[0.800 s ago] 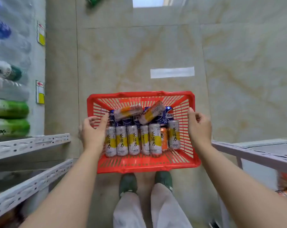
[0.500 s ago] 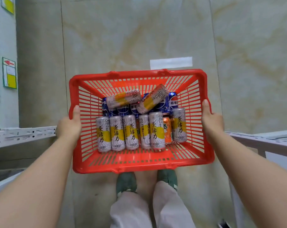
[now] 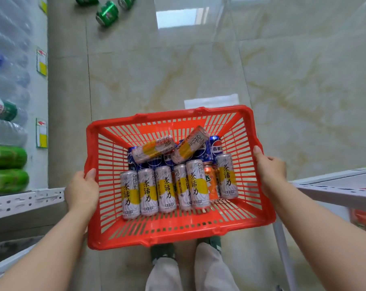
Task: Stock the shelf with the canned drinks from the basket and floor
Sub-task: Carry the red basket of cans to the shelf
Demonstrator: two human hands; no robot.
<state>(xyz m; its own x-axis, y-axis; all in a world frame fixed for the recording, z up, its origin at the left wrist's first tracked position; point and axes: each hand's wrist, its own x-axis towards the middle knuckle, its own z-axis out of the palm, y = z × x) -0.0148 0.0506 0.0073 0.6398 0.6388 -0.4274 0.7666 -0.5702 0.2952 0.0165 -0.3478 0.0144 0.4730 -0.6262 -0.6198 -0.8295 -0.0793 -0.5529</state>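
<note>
Red basket (image 3: 171, 117) of cans (image 3: 167, 192) in the curled grip of left hand (image 3: 82, 192) and right hand (image 3: 271, 171).

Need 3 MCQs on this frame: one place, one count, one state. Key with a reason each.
1. Where are the green cans?
A) on the floor beyond the basket
B) inside the basket
C) in a hand

2. How many silver-and-yellow cans lie on top of the blue cans?
A) none
B) two
C) five

3. What are the hands doing?
A) left hand and right hand each hold a side of the basket
B) one lifts a can
C) both hang free

Key:
1 A: they lie on the floor at the top of the view.
2 B: two lie tilted across the blue ones.
3 A: a thumb sits on each side rim.
</note>
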